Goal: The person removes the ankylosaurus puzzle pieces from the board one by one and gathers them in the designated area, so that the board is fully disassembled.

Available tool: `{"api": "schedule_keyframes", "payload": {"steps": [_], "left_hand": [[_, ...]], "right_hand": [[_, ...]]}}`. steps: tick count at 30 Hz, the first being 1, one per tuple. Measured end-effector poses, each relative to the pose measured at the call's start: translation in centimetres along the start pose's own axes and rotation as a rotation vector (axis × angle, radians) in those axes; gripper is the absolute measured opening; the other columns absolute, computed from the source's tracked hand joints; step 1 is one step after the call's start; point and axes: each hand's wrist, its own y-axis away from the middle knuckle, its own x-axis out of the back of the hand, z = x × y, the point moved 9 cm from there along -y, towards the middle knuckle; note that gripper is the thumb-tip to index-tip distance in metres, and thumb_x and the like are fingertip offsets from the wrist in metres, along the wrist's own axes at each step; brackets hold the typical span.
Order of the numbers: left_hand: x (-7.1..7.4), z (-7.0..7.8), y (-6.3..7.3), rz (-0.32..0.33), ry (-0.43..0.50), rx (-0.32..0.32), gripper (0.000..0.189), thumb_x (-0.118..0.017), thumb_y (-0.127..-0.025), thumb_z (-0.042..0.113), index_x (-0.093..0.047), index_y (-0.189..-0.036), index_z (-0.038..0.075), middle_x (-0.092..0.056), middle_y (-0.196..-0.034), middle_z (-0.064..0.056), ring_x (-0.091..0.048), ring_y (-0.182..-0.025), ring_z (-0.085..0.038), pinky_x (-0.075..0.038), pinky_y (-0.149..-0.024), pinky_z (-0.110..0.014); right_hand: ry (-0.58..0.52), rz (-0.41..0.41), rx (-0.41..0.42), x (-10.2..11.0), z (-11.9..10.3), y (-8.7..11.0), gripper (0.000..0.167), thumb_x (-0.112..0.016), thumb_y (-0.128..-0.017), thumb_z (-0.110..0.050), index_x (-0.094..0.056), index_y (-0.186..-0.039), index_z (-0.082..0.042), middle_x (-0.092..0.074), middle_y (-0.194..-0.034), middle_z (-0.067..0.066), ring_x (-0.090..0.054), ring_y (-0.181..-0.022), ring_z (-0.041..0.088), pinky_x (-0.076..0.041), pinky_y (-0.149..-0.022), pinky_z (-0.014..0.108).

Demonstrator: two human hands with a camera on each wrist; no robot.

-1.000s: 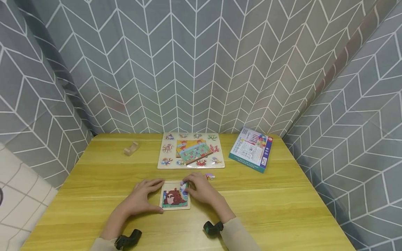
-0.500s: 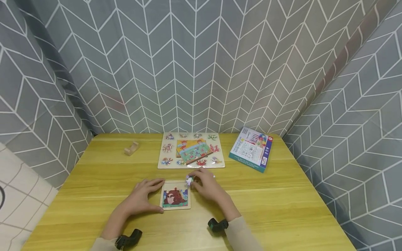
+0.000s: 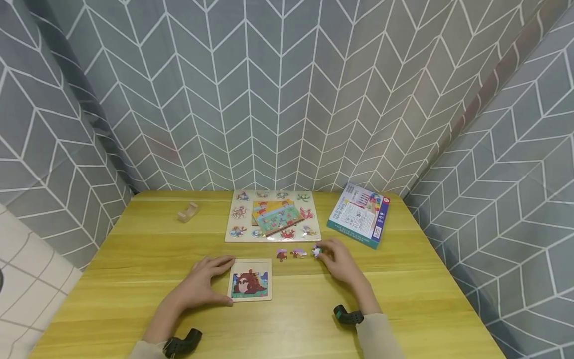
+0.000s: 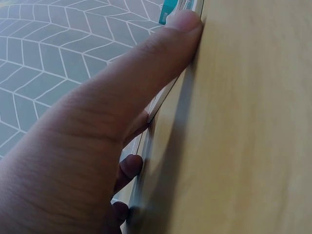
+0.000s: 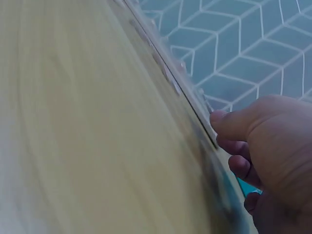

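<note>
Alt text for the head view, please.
A person's left hand touches a square, partly filled wooden puzzle picturing a brown creature; the right hand holds a white and purple jigsaw piece beside two brown and purple pieces on a yellow wooden table. Behind lie a cream picture board and a teal-edged box.

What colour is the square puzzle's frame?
The puzzle's frame is pale beige, clearest in the head view.

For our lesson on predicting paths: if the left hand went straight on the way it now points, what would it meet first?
The left hand would most likely meet the wooden puzzle tray, directly to its right; exact contact is hard to judge.
</note>
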Motion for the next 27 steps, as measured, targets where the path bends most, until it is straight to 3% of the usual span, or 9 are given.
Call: {"api": "schedule_keyframes", "payload": {"steps": [4,10,27], "left_hand": [[-0.03,-0.01,0.06,0.005,-0.005,-0.003,0.113,-0.090,-0.066,0.072,-0.055,-0.156,0.014,-0.049,-0.163,-0.005,-0.047,-0.136,-0.037,-0.031,-0.111,-0.067],[-0.07,-0.08,0.04,0.006,-0.006,-0.002,0.113,-0.089,-0.066,0.073,-0.055,-0.157,0.015,-0.048,-0.164,-0.005,-0.047,-0.136,-0.037,-0.030,-0.112,-0.069],[0.04,0.10,0.02,0.009,-0.001,-0.012,0.112,-0.090,-0.067,0.070,-0.054,-0.157,0.014,-0.048,-0.164,-0.005,-0.047,-0.136,-0.037,-0.031,-0.111,-0.067]], "right_hand": [[0.008,0.002,0.024,0.16,0.38,0.17,0.026,-0.075,-0.097,-0.006,-0.076,-0.123,-0.006,-0.071,-0.122,0.011,-0.063,-0.120,0.033,-0.050,-0.106,0.054],[0.048,-0.013,0.068,-0.53,0.06,-0.04,0.025,-0.076,-0.097,-0.009,-0.078,-0.122,-0.010,-0.070,-0.122,0.010,-0.061,-0.120,0.033,-0.050,-0.103,0.054],[0.044,-0.018,0.050,-0.74,0.33,-0.02,0.027,-0.074,-0.099,-0.007,-0.077,-0.125,-0.010,-0.069,-0.127,0.011,-0.059,-0.122,0.034,-0.050,-0.102,0.054]]}}
